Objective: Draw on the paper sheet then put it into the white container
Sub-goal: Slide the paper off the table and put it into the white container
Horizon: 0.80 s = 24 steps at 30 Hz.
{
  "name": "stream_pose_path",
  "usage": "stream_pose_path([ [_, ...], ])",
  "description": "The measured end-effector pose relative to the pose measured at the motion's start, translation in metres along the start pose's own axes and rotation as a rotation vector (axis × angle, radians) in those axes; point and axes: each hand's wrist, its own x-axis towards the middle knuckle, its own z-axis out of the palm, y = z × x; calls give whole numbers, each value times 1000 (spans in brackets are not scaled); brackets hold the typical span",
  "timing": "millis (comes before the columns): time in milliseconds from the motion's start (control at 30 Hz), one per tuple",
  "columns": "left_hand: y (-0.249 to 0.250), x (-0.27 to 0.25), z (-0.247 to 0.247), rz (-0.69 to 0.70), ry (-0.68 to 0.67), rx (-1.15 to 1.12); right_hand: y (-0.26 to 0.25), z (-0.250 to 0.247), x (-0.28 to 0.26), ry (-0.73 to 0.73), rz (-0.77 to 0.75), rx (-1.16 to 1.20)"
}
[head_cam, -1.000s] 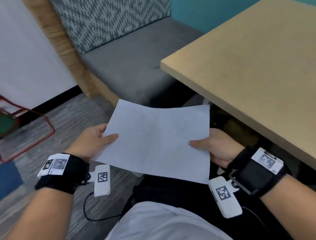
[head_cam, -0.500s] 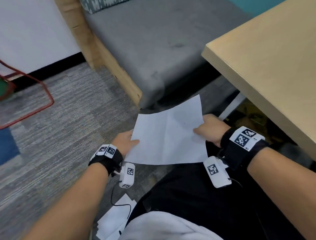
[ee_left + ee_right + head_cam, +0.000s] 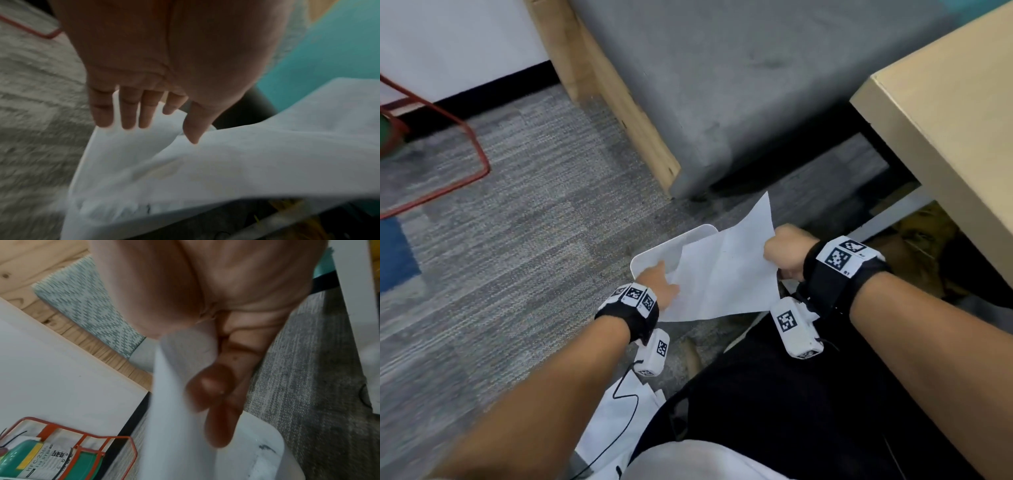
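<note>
The white paper sheet (image 3: 722,274) hangs tilted just above the white container (image 3: 667,245), which stands on the grey carpet and is mostly hidden under it. My left hand (image 3: 659,282) holds the sheet's left edge, thumb on top and straight fingers (image 3: 127,113) beneath. My right hand (image 3: 782,253) pinches the right edge between thumb and curled fingers (image 3: 218,426). In the right wrist view the sheet (image 3: 174,418) drops past the container's rim (image 3: 267,428). The left wrist view shows the sheet (image 3: 267,154) bowed, with a small dark pen mark near its lower edge.
A grey bench seat with a wooden side (image 3: 647,137) stands ahead. The light wooden table (image 3: 945,120) overhangs on the right, its white leg (image 3: 887,219) close to my right hand. A red wire rack (image 3: 465,164) sits far left. Loose white sheets (image 3: 616,418) lie by my leg.
Both hands have carried the sheet down and forward, from lap height to the floor. The white container has come into view under it, and the sheet now tilts and bows.
</note>
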Motion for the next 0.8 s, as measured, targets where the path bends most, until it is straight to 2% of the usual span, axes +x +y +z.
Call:
stream_pose_path([
  [67, 12, -9, 1, 89, 33, -9, -3, 4, 1, -40, -6, 19],
  [133, 32, -27, 2, 324, 15, -158, -5, 7, 6, -70, 11, 58],
  [200, 56, -49, 4, 528, -72, -285, -4, 7, 9, -123, 25, 95],
  [267, 66, -53, 12, 616, -171, -221, -4, 7, 12, -150, 39, 138],
  [333, 56, -37, 27, 553, -288, -144, -3, 7, 11, -145, 35, 137],
  [400, 32, -18, 38, 361, -397, -18, -1, 5, 6, -165, 48, 153],
  [433, 20, -11, 41, 205, -424, 32, 1, 5, 6, -175, 61, 173],
  [500, 3, 1, 37, 129, -323, 153, 3, 3, 7, -182, 72, 181],
  [533, 2, 1, 31, 123, -255, 120, 3, 4, 10, -179, 75, 184],
  [567, 6, -3, 21, 197, -194, 82, 2, 3, 9, -174, 85, 193],
  [633, 34, -23, 2, 436, -46, -66, -1, 6, 10, -183, 84, 184],
  [700, 65, -43, -7, 629, -64, -118, -4, 10, 11, -213, 59, 165],
  [733, 73, -40, 2, 688, -98, -141, -4, 12, 13, -223, 46, 165],
  [767, 78, -41, 8, 678, -122, -117, -6, 11, 9, -222, 33, 150],
  [800, 74, -33, 22, 598, -134, -156, -6, 11, 10, -214, 28, 145],
])
